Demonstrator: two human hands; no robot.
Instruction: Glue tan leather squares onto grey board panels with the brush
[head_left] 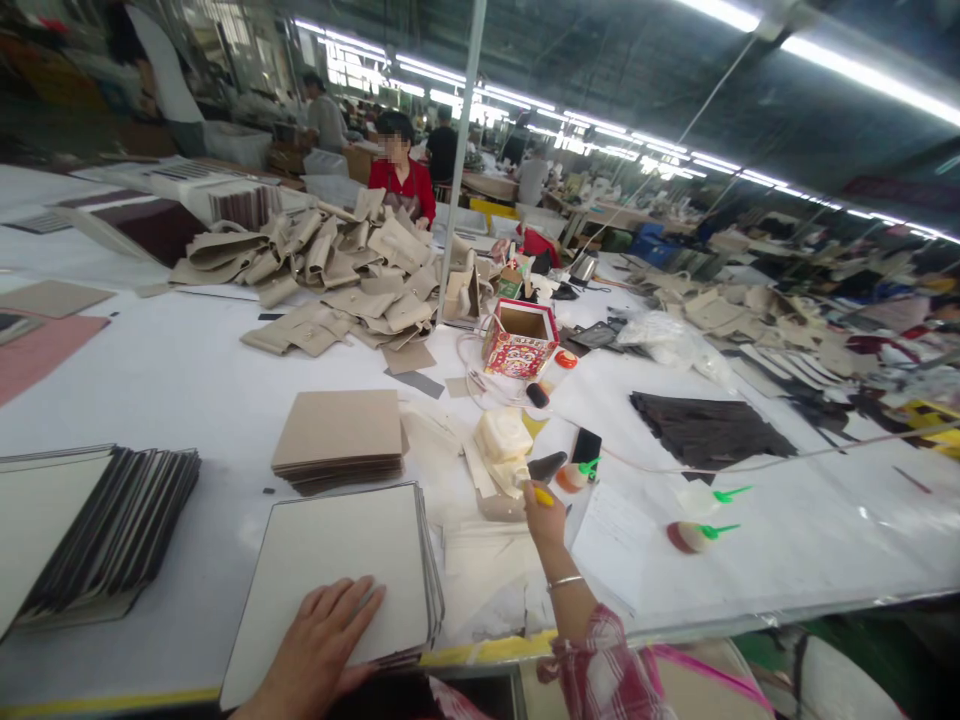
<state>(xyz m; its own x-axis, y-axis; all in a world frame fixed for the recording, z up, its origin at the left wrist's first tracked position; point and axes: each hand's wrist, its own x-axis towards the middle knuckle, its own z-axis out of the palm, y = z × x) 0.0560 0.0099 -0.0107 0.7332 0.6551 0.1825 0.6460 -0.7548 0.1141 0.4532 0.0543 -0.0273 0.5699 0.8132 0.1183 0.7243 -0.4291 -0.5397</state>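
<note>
My left hand (326, 640) lies with its fingers spread on the top sheet of a stack of pale, dark-edged panels (337, 560) at the table's front edge. My right hand (545, 515) is closed round a yellow-handled tool (543, 496), whose far end reaches toward a cream, glue-smeared container (502, 437). Beyond the panels sits a stack of beige boards (341, 430). Close to my right hand are a dark phone (587, 447) and a squeeze bottle with a green nozzle (574, 476). Thin pale sheets (487, 560) lie between the panels and my right forearm.
At the left lies a fanned stack of dark-edged panels (112, 530). Beige bag pieces (337, 270) are heaped farther back, near a metal pole (459, 160) and a red patterned box (521, 340). Dark strips (709, 430) lie right. A person in red (405, 183) is across the table.
</note>
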